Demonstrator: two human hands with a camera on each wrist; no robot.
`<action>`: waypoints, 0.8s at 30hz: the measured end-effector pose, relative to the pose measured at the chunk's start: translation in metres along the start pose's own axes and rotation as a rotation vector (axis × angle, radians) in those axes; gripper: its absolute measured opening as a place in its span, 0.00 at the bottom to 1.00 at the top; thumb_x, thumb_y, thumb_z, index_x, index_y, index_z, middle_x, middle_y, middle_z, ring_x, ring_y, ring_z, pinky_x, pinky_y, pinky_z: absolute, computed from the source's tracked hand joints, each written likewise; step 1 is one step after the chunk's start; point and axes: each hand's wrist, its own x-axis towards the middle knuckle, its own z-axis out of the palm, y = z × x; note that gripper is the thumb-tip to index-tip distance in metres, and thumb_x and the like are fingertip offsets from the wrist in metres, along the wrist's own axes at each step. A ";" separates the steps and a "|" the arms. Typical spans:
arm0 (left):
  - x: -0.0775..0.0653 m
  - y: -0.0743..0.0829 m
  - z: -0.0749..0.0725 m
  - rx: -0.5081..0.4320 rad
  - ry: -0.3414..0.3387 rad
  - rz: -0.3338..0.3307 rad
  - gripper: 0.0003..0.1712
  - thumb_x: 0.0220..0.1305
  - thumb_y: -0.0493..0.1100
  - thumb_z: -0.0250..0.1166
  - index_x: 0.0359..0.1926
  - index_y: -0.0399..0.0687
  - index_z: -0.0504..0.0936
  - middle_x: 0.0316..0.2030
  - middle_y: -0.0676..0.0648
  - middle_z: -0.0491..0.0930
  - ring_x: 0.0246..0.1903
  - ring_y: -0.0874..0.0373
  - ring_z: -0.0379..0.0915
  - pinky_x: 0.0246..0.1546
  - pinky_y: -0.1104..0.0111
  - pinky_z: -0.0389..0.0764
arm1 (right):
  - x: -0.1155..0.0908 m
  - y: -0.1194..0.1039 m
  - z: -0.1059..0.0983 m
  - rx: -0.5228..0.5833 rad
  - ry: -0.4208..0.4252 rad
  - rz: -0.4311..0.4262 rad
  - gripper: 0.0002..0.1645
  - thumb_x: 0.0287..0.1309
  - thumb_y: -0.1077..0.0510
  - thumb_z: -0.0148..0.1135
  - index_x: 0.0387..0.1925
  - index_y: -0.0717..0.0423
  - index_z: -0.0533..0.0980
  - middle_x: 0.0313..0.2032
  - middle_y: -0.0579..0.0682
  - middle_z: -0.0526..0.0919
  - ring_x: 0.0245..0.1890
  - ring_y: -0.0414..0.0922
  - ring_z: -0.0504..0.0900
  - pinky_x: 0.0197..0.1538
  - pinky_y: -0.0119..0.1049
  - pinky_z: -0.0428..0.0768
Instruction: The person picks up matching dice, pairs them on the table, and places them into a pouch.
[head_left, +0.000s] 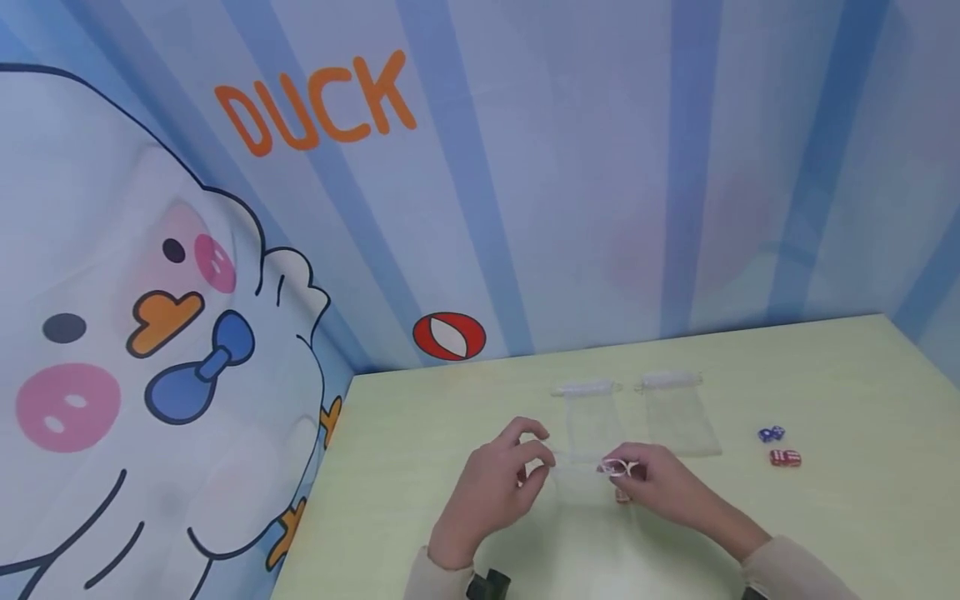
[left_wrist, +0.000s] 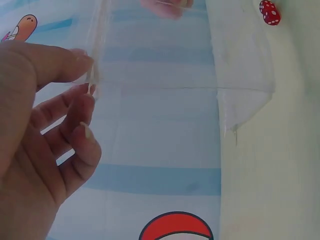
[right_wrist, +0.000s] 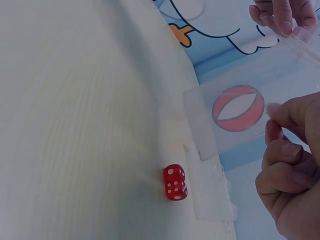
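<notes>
A sheer see-through pouch (right_wrist: 200,115) hangs between my hands, its top edge drawn out sideways. At one corner my left hand (head_left: 495,487) pinches that edge (left_wrist: 95,75) between thumb and forefinger, the other fingers loosely bent. With thumb and forefinger my right hand (head_left: 663,483) pinches the pouch's other side, and white loops (head_left: 615,467) show at its fingertips. Red dice with white dots (right_wrist: 175,182) lie on the table below the pouch; in the head view a reddish die (head_left: 622,495) shows under the right hand, partly covered.
Two similar pouches, one at left (head_left: 588,417) and one at right (head_left: 678,417), lie flat beyond my hands, white bands along their far ends. Blue dice (head_left: 771,434) and more red dice (head_left: 785,458) are at the right. Behind the pale table (head_left: 420,433) stands a printed backdrop (head_left: 600,167).
</notes>
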 end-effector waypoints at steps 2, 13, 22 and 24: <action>0.000 0.000 -0.001 -0.033 0.011 -0.015 0.04 0.64 0.37 0.66 0.36 0.53 0.84 0.44 0.55 0.78 0.24 0.69 0.69 0.27 0.81 0.71 | 0.001 0.000 0.000 -0.007 0.016 -0.002 0.11 0.65 0.67 0.60 0.47 0.69 0.79 0.42 0.61 0.82 0.30 0.51 0.84 0.33 0.42 0.84; 0.004 -0.001 0.005 0.027 0.078 -0.060 0.07 0.63 0.36 0.68 0.39 0.53 0.86 0.34 0.58 0.79 0.24 0.70 0.68 0.27 0.81 0.70 | 0.003 -0.017 0.009 -0.330 0.304 -0.094 0.28 0.57 0.66 0.68 0.60 0.59 0.73 0.39 0.48 0.75 0.16 0.33 0.64 0.20 0.31 0.70; 0.006 0.000 0.009 0.059 0.050 -0.089 0.06 0.63 0.36 0.66 0.35 0.51 0.87 0.31 0.58 0.79 0.24 0.70 0.69 0.27 0.80 0.72 | 0.001 -0.045 0.009 -0.692 0.187 -0.296 0.13 0.55 0.65 0.70 0.43 0.51 0.82 0.43 0.46 0.69 0.13 0.28 0.56 0.18 0.27 0.63; 0.008 0.001 0.010 0.065 0.035 -0.084 0.06 0.63 0.35 0.66 0.34 0.51 0.87 0.31 0.58 0.79 0.24 0.70 0.69 0.27 0.80 0.71 | 0.001 -0.046 0.007 -0.731 0.152 -0.253 0.10 0.56 0.65 0.69 0.41 0.54 0.83 0.38 0.44 0.71 0.14 0.28 0.59 0.18 0.27 0.63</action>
